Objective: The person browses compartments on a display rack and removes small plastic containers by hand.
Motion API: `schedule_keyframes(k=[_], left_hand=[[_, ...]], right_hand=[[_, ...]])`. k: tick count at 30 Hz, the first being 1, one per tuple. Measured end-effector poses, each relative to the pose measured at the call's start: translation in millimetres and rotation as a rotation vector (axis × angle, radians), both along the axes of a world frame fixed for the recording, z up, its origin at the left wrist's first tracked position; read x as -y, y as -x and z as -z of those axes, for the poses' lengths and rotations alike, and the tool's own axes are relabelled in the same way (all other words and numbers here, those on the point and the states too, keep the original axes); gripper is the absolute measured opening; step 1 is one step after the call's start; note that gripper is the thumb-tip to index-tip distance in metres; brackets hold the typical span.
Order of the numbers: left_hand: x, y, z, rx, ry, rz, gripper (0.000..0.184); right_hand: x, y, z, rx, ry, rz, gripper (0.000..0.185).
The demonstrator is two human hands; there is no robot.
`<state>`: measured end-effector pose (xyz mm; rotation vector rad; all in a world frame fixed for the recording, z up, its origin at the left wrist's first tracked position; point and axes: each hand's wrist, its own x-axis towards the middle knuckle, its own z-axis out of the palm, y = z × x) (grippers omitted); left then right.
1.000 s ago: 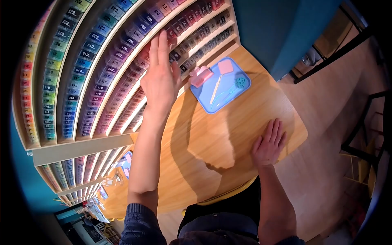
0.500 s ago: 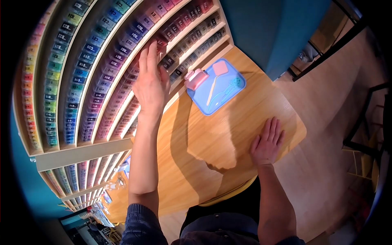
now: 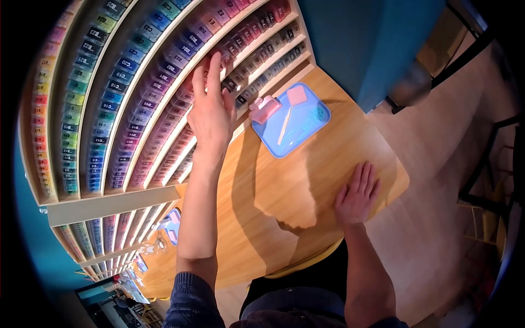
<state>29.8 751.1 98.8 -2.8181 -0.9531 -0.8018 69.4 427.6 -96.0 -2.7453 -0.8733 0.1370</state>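
My left hand (image 3: 210,123) reaches up to a tiered wooden rack (image 3: 126,198) filled with small labelled boxes in graded colours. Its index and middle fingers are stretched out and apart, tips at a row of dark red and pink boxes (image 3: 249,31); nothing shows in its grip. Flat on the wooden table (image 3: 284,197) rests my right hand (image 3: 356,198), fingers extended. Between the hands and the rack lies a blue tray (image 3: 299,134). On it are a pink square (image 3: 297,97), a pale stick (image 3: 285,123) and a blurred turquoise item; a pink object (image 3: 265,110) sits at its left edge.
A teal panel (image 3: 344,49) rises behind the table's far edge. Further left along the table lies another blue tray (image 3: 173,225) below a second rack section (image 3: 104,238). Dark-framed furniture (image 3: 486,169) stands on the floor to the right.
My left hand has shifted slightly right along the rack, its two extended fingers now farther apart. The right hand stays flat on the table.
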Motion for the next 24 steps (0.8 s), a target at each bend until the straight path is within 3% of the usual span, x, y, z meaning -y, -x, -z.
schedule_keyframes(k=[3, 5, 17, 24], left_hand=[[-1.4, 7.8, 9.8, -0.016, -0.058, 0.017, 0.084], [-1.3, 10.0, 13.0, -0.064, -0.06, -0.026, 0.074], [-3.4, 4.4, 4.2, -0.051, -0.089, -0.024, 0.076], [0.7, -13.3, -6.1, -0.022, -0.038, -0.127, 0.065]], right_hand=[[0.4, 0.2, 1.4, 0.002, 0.017, -0.002, 0.072], [0.0, -0.2, -1.3, 0.002, 0.017, -0.006, 0.072], [0.9, -0.4, -2.7, -0.005, 0.007, -0.007, 0.072], [1.5, -0.1, -2.3, -0.025, -0.004, -0.005, 0.072]])
